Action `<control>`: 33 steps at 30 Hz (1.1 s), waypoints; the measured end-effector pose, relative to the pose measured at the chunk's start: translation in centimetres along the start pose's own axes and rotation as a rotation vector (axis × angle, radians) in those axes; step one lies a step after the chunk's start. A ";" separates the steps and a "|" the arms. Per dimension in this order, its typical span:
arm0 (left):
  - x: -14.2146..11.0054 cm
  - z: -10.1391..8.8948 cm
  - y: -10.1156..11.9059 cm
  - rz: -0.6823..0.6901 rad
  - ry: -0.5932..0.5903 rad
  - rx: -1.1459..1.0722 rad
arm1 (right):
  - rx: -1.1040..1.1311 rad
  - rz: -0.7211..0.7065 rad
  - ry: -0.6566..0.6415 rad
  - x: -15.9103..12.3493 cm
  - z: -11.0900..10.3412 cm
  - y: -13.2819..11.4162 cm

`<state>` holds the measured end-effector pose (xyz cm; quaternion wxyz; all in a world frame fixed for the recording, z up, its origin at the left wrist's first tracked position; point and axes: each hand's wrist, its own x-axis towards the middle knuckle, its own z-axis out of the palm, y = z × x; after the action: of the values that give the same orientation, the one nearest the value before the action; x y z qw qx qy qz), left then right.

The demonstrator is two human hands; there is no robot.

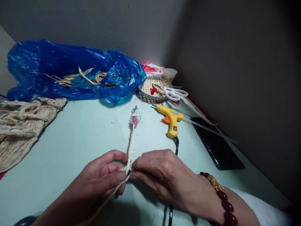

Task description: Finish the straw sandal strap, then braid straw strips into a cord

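A pale braid of flat straw-like strands (130, 142) runs toward me from a metal wire clip (135, 117) on the table, with a bit of pink at its jaw. My left hand (105, 175) pinches the near end of the braid, thumb on top, where loose strands trail down to the lower left. Close on its right, my right hand (162, 175) pinches a strand at the same spot between thumb and forefinger. Most of that strand is hidden by the fingers. A beaded bracelet (222, 196) circles the right wrist.
A yellow glue gun (172, 119) lies right of the clip, its cord running toward me. Beyond are a black phone-like slab (217, 144), white-handled scissors (175, 93) on a woven basket (150, 99), a paper cup (170, 74), a blue plastic bag (58, 59) and woven straw work (25, 131).
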<state>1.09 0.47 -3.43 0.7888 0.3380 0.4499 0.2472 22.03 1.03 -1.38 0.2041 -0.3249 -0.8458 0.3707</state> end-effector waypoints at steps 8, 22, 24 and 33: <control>0.1 0.0 0.1 -0.004 -0.005 0.086 | -0.249 -0.056 0.061 -0.4 0.6 0.0; -0.1 1.0 0.3 0.038 0.046 0.082 | -0.162 -0.004 0.151 -0.3 1.3 -0.5; -0.3 1.6 0.6 0.045 0.106 0.129 | 0.112 0.142 0.115 -0.1 1.1 -0.5; -0.3 1.5 1.2 0.106 0.175 0.206 | 0.787 0.476 0.042 1.0 0.3 0.0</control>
<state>2.18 0.59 -1.78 0.6934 0.4176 0.5217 0.2693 21.16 1.65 -1.47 0.2383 -0.4153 -0.5383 0.6935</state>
